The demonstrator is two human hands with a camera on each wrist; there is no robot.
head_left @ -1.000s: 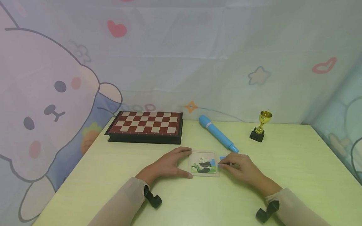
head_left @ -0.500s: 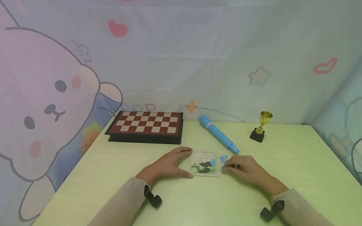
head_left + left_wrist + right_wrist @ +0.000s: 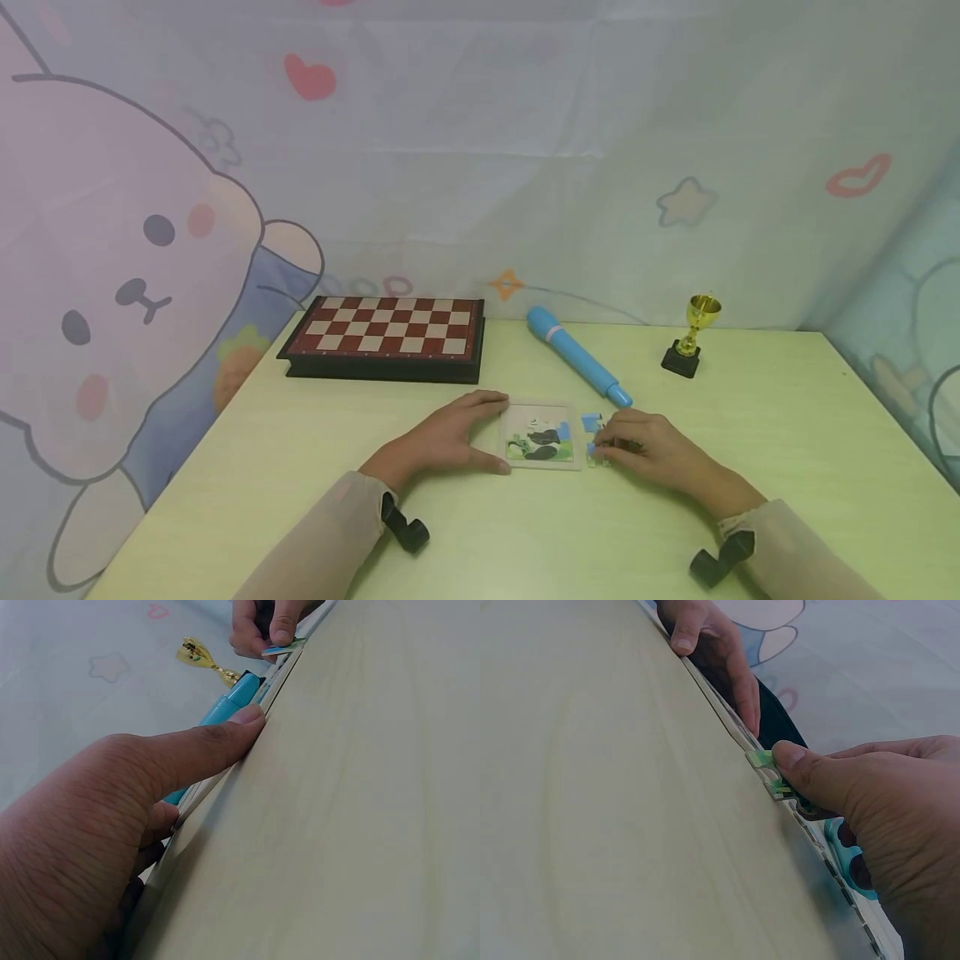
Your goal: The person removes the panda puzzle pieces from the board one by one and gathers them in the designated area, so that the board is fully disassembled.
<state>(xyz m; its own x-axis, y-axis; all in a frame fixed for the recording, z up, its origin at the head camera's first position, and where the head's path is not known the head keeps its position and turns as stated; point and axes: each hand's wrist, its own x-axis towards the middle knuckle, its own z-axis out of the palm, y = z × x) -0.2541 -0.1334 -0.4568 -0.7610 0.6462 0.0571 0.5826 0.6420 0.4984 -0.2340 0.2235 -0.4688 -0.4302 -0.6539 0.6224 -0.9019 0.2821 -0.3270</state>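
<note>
My left hand (image 3: 450, 437) holds the left side of a small pale puzzle tray (image 3: 540, 468), thumb at its near corner and fingers at the far one. Inside the tray, a partly assembled panda picture (image 3: 542, 443) covers the lower part. To the right of the tray, my right hand (image 3: 648, 446) pinches a jigsaw piece (image 3: 760, 759) between thumb and fingers; green shows on it in the right wrist view. A blue-topped piece (image 3: 592, 422) lies beyond the fingertips, and other loose pieces are partly hidden under the hand.
A blue pen-shaped stick (image 3: 581, 357) lies diagonally behind the tray. At the back left sits a red-and-white chessboard box (image 3: 386, 368); a small gold trophy cup (image 3: 702, 312) on a black base stands at the back right. A printed cloth (image 3: 480, 167) hangs behind the table.
My right hand has drawn back to the right from the tray's edge, uncovering loose pieces beside it. Since half a second ago it has shifted only slightly. The left hand and tray stay put.
</note>
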